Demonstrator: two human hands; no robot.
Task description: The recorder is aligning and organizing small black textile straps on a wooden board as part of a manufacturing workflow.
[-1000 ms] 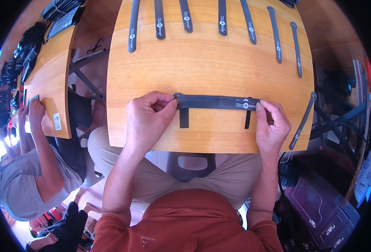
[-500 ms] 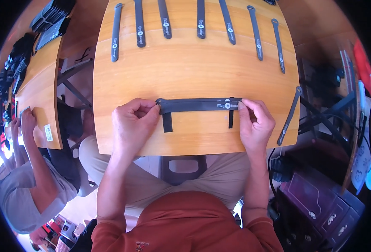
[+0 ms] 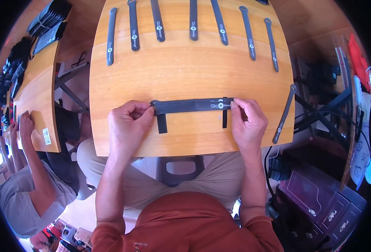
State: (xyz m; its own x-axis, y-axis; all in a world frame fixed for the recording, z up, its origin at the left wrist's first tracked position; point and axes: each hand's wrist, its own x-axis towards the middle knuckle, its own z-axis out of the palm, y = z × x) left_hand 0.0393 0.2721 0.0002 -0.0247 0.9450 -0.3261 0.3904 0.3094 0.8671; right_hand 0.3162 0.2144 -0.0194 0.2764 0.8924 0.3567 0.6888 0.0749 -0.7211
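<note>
Near the front edge of the wooden table, a dark grey storage strap [image 3: 185,106] with white print lies crosswise, and a seam along its length suggests a stack of more than one. My left hand [image 3: 128,125] pinches its rounded left end between thumb and fingertips. At the other end, my right hand [image 3: 249,122] grips the strap the same way, its fingertips covering the tip. Beneath it, a black strip [image 3: 162,124] sticks out toward me near the left hand, and a narrower black strip [image 3: 225,119] does so near the right.
Several matching straps, such as one grey strap [image 3: 193,25], lie spaced along the far side of the table [image 3: 185,75]. Another strap [image 3: 285,115] lies by the right edge. On the left, a person [image 3: 38,185] works at a second table [image 3: 38,90]. Dark drawers [image 3: 319,206] stand low right.
Both hands keep their pinch on the strap, which looks the same. The whole view has shifted slightly, with the table and hands a little further left in the picture.
</note>
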